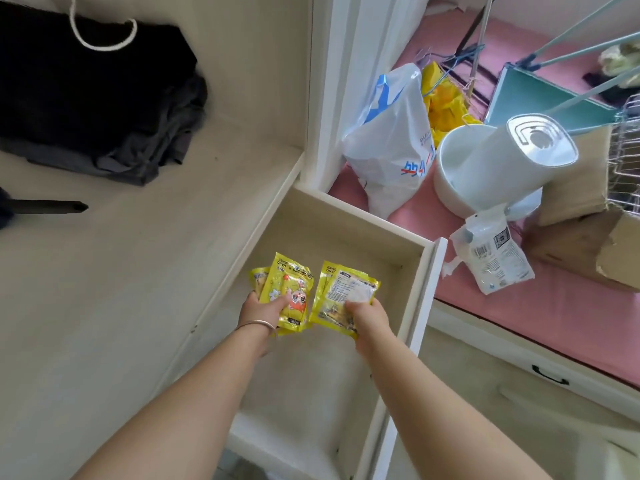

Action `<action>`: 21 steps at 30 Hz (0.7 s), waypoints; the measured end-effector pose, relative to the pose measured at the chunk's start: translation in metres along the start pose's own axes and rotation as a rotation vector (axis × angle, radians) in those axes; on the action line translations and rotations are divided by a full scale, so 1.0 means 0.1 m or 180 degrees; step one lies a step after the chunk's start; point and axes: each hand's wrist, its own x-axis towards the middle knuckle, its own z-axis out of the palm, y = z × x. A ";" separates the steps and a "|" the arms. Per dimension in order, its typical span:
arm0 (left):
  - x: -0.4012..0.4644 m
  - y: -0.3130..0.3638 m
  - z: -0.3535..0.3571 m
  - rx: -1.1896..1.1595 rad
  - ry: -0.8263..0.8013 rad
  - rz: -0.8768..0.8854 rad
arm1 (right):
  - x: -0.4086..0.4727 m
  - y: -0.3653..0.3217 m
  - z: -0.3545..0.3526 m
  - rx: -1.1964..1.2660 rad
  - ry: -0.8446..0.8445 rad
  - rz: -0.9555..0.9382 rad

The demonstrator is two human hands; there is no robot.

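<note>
Seen from the head camera, both hands reach forward over an open drawer of pale wood, which is pulled out from under a wardrobe shelf. The left hand grips a small stack of yellow packets, thumb pressed on the front one, which shows a cartoon figure; a second packet peeks out behind it at the left (how many lie in the stack, I cannot tell). A thin bracelet circles that wrist. The right hand pinches a single yellow packet by its lower edge, with its printed back turned up. The stack and the single packet sit just beside each other without touching, both held above the drawer's floor near its middle.

On the shelf to the left lie folded dark clothes with a white cord looped over them. To the right of the drawer, on a pink surface, a white plastic bag leans against the wardrobe's frame, and a white appliance stands just beside it. A clear sealed pouch rests near the drawer's front panel, with brown cardboard behind it.
</note>
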 end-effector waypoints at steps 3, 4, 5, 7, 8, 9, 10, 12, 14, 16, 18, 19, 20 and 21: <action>0.24 -0.12 0.05 0.0235 0.0051 -0.0112 | 0.28 0.12 0.02 -0.0185 0.0179 0.0067; 0.32 -0.16 0.07 0.0290 0.0059 -0.0144 | 0.35 0.16 0.04 -0.0273 0.0225 0.0073; 0.38 -0.20 0.08 0.0331 0.0059 -0.0180 | 0.42 0.19 0.05 -0.0367 0.0269 0.0080; 0.50 -0.30 0.11 0.0391 0.0033 -0.0260 | 0.55 0.24 0.08 -0.0559 0.0358 0.0131; 0.52 -0.33 0.11 0.0439 0.0043 -0.0279 | 0.56 0.26 0.09 -0.0633 0.0377 0.0143; 0.55 -0.37 0.12 0.0536 0.0076 -0.0287 | 0.60 0.28 0.10 -0.0676 0.0400 0.0153; 0.58 -0.39 0.13 0.0648 0.0129 -0.0272 | 0.65 0.30 0.11 -0.0709 0.0444 0.0156; 0.59 -0.41 0.16 0.1015 0.0308 -0.0189 | 0.70 0.34 0.14 -0.0772 0.0615 0.0142; 0.57 -0.38 0.20 0.1621 0.0515 -0.0065 | 0.71 0.38 0.16 -0.0966 0.0877 0.0046; 0.54 -0.36 0.23 0.2004 0.0606 0.0115 | 0.70 0.41 0.20 -0.1242 0.1124 -0.0105; 0.51 -0.35 0.23 0.2308 0.0681 0.0231 | 0.66 0.41 0.24 -0.1349 0.1256 -0.0157; 0.49 -0.34 0.23 0.2465 0.0738 0.0261 | 0.64 0.39 0.25 -0.1385 0.1315 -0.0157; 0.46 -0.32 0.22 0.2608 0.0797 0.0301 | 0.60 0.36 0.26 -0.1465 0.1369 -0.0159; 0.42 -0.29 0.20 0.2721 0.0835 0.0358 | 0.54 0.32 0.27 -0.1594 0.1405 -0.0159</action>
